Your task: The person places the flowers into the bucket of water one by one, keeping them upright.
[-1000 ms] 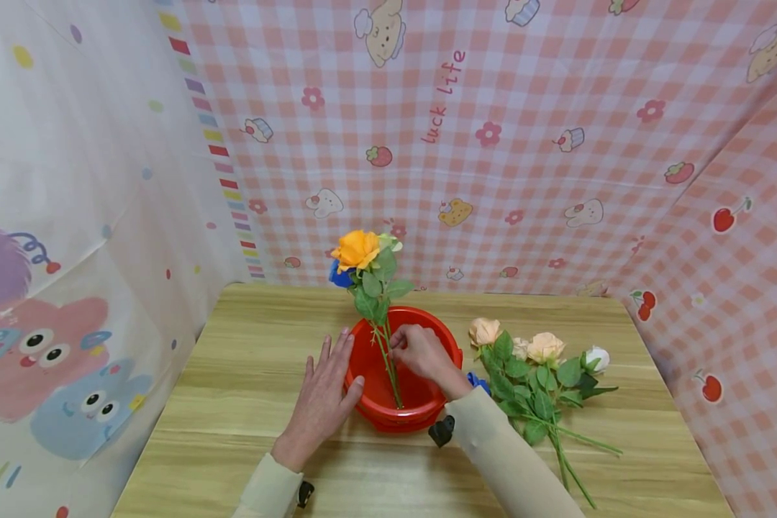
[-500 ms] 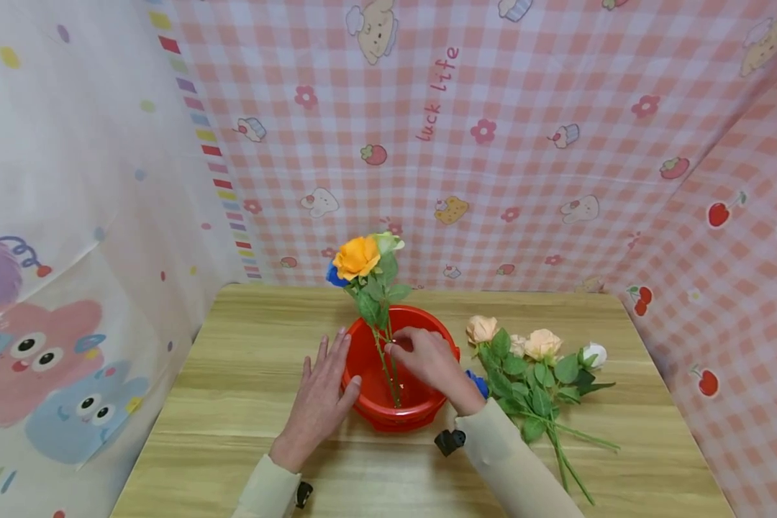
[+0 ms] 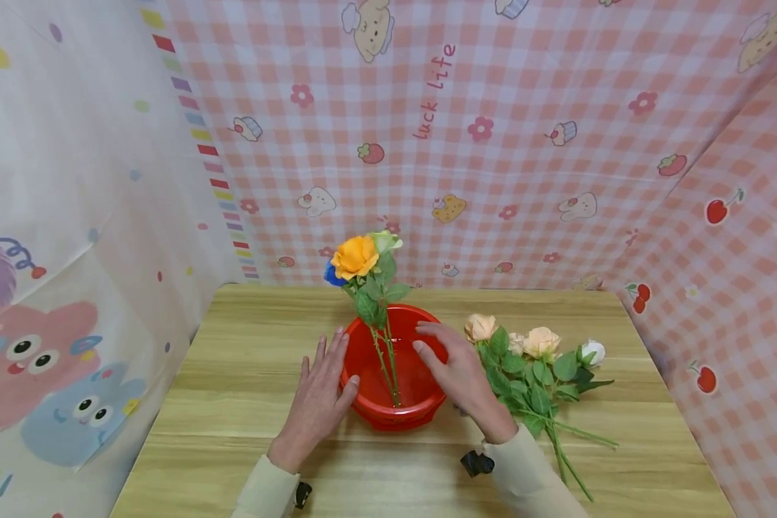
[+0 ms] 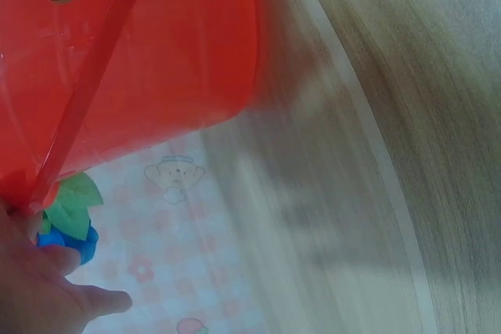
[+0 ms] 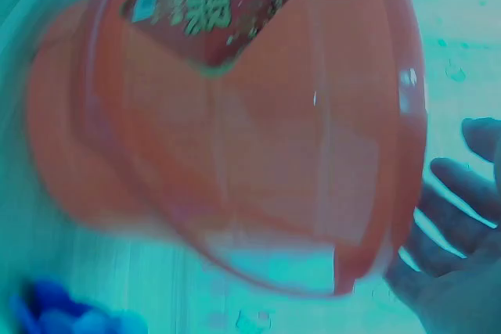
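I am seeing my left hand [image 3: 316,403] lying with straight fingers against the red bucket [image 3: 393,368] at mid-table, steadying it so the flower stems [image 3: 386,360] stand up. My right hand [image 3: 461,374] is hovering spread beside the rim, gripping nothing; half a second ago it was pinching those stems.

Seen from head height, looking forward and down over the tabletop [image 3: 246,403] toward a checked backdrop. Left-wrist view pressed close against the red bucket [image 4: 141,60], low and tilted. Right-wrist view equally close, blurred, facing the bucket's labelled side. Shared across all three: that bucket.
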`<state>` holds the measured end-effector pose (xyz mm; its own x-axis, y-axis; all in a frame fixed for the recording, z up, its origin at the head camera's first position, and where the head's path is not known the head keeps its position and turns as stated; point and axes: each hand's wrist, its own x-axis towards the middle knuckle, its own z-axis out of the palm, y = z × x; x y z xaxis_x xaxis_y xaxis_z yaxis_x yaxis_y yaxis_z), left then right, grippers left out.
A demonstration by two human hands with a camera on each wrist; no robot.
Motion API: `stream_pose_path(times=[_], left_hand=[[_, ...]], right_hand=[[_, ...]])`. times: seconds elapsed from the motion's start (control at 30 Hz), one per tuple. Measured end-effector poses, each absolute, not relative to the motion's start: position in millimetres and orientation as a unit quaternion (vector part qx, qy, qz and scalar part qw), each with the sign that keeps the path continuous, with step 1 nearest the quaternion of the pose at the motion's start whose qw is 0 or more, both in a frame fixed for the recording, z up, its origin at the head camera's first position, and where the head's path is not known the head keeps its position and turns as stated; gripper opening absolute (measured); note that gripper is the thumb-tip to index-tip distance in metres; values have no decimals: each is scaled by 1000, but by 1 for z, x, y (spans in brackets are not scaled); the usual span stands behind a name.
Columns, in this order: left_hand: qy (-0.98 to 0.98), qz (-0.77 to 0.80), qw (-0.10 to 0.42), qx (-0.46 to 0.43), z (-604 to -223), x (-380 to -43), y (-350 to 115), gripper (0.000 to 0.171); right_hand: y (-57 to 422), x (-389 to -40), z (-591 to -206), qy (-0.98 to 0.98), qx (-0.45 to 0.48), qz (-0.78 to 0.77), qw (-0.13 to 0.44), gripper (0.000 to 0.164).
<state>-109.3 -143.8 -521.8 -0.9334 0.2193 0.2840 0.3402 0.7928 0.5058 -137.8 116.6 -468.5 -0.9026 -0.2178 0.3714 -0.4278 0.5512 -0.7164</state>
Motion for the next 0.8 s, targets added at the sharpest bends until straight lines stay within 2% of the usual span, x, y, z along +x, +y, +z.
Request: stream_pose_path(times=[0.2, 0.8], left_hand=[[-942, -281, 109, -149, -523, -109, -143, 71], [-941, -285, 105, -147, -522, -109, -143, 71]], right_hand=[[144, -127, -472, -851, 189, 463, 162, 31], [223, -110, -483, -833, 143, 512, 154, 25]])
